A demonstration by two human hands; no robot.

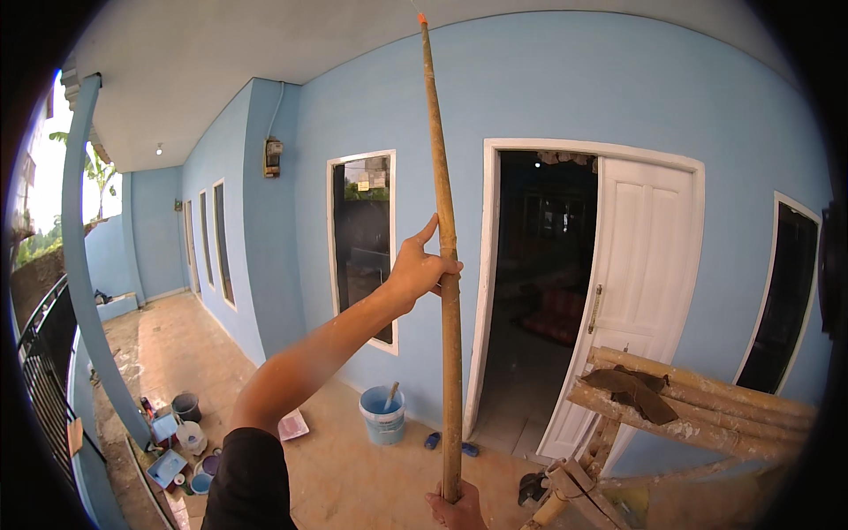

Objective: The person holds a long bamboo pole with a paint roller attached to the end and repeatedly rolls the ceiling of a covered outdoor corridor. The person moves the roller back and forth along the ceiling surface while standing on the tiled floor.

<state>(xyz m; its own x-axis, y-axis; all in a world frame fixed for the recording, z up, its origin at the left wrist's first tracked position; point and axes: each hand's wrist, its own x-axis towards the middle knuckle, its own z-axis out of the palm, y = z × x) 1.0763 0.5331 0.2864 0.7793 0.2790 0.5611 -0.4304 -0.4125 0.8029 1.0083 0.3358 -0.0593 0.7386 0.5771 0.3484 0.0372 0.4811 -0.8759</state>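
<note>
A long bamboo pole [449,353] stands nearly upright before me, leaning slightly left toward its top. My left hand [419,269] is closed around its middle, with one finger stretched up along the shaft. Lower down, my right hand [459,509] grips the pole near the bottom edge of the view; its wrist is out of sight. At the pole's thin upper end is a small orange piece [422,18], close to the pale ceiling [291,35]. A fine strand rises from that tip.
A bamboo scaffold [707,397] with a dark cloth [632,393] stands at right, by the white door [640,256]. Against the blue wall [371,115] sits a paint bucket [382,420]; sandals [433,440] lie beside it. Several containers [190,437] crowd the left, near a post [84,221].
</note>
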